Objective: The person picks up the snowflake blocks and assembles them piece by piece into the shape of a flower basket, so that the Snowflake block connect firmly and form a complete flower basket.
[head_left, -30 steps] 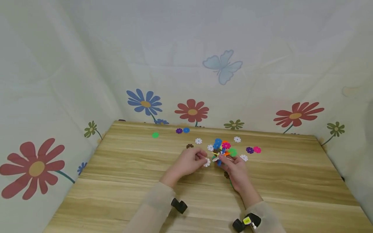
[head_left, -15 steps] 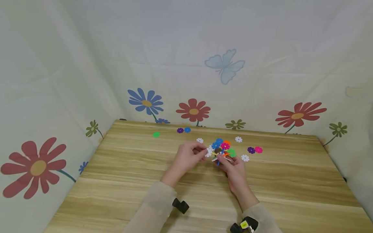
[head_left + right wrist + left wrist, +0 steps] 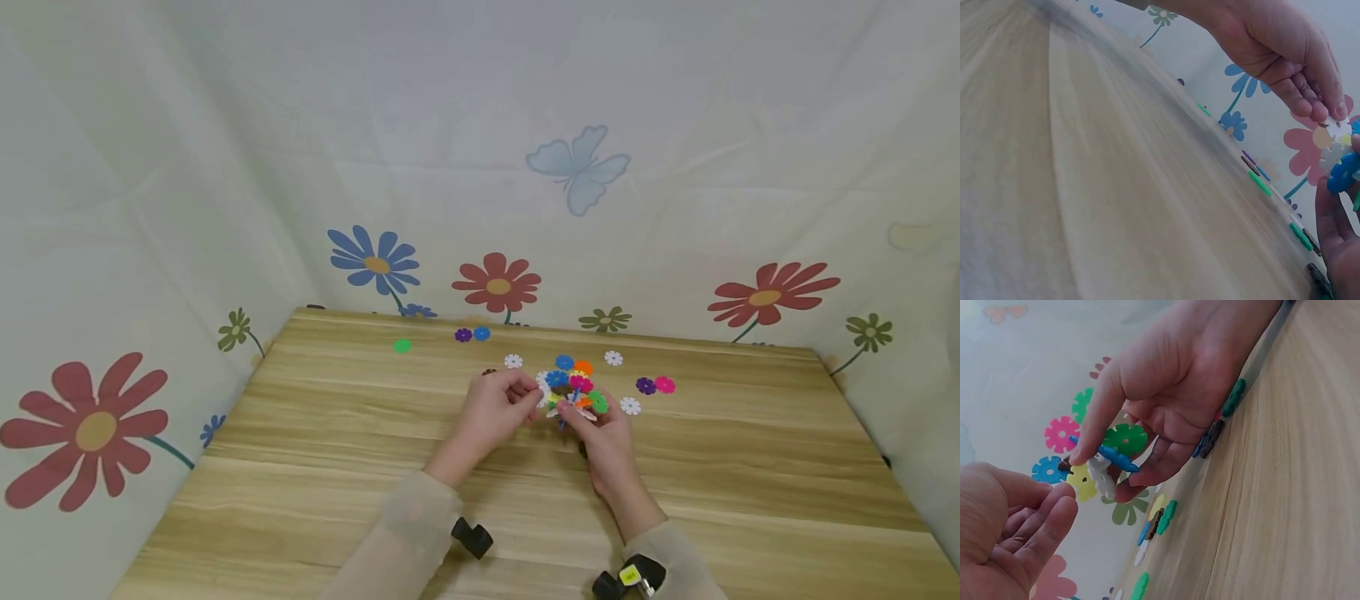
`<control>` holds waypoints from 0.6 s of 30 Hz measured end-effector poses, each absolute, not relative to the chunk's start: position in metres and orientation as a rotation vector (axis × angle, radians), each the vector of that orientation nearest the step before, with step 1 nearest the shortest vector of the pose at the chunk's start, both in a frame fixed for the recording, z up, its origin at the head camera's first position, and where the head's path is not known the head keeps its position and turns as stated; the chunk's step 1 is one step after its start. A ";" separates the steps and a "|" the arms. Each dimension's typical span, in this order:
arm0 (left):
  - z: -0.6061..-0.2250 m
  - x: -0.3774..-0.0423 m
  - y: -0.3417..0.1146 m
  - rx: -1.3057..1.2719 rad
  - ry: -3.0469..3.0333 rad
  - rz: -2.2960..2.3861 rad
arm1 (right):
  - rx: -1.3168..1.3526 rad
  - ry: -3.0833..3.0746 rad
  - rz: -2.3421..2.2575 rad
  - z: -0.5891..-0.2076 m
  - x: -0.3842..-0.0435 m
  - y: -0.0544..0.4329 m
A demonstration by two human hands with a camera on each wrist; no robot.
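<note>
My right hand [image 3: 611,442] holds a cluster of interlocking flower-shaped plastic discs, among them a pink disc [image 3: 581,383], a green disc [image 3: 597,402] and a blue disc [image 3: 1049,469]. The thumb lies on the near side of the cluster. To its left, my left hand [image 3: 491,408] pinches a white flower disc [image 3: 1338,127] between thumb and fingertips. That disc is at the cluster's left side; whether it is slotted in cannot be told. In the left wrist view, the left fingertips hide most of it.
Loose flower discs lie on the wooden table [image 3: 337,417]: a green one [image 3: 402,346], a purple one [image 3: 463,335] and a white one [image 3: 513,361] at the back. More lie to the right, including a magenta one [image 3: 665,384]. A printed cloth [image 3: 420,167] hangs behind.
My left hand has lifted the white disc and brought it rightward to the cluster's left side. The cluster has turned slightly in my right hand, which stays in about the same place.
</note>
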State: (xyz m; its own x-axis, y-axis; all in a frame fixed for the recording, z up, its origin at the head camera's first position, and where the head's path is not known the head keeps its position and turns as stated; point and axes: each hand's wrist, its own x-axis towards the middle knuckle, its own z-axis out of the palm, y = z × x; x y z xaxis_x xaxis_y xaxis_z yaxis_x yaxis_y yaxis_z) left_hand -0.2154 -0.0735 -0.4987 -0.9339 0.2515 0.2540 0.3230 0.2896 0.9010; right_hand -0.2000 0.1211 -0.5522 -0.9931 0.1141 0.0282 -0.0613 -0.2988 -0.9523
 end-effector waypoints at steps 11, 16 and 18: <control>-0.499 -0.212 -0.070 -0.573 -2.432 -1.795 | -0.052 -1.877 2.440 -0.553 -0.201 0.124; -0.511 -0.216 -0.066 -0.500 -2.370 -1.954 | -0.077 -1.830 2.457 -0.553 -0.204 0.128; -0.517 -0.219 -0.067 -0.462 -2.357 -1.992 | -0.076 -1.798 2.470 -0.553 -0.206 0.131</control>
